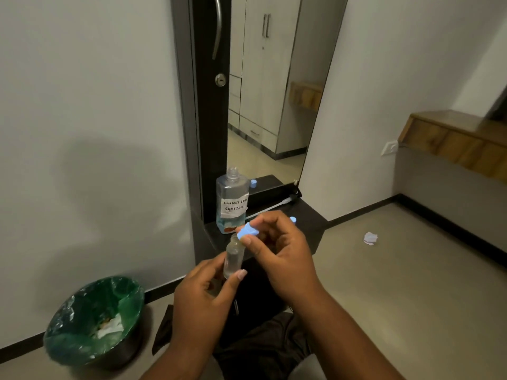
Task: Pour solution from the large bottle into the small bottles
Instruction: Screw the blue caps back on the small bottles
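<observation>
A large clear bottle (232, 200) with a handwritten "contact lens solution" label stands uncapped on the dark ledge (310, 212) below the mirror, with a little blue liquid at its bottom. My left hand (203, 300) holds a small clear bottle (233, 257) upright in front of the ledge. My right hand (279, 248) pinches a light blue cap (247, 232) right at that bottle's mouth. Another blue cap (293, 219) shows on the ledge just behind my right hand's fingers.
A tall mirror (269, 91) in a dark frame rises behind the ledge. A bin with a green liner (94, 322) sits on the floor at lower left. Crumpled paper (370, 238) lies on the floor to the right. A wooden shelf (452, 141) juts from the right wall.
</observation>
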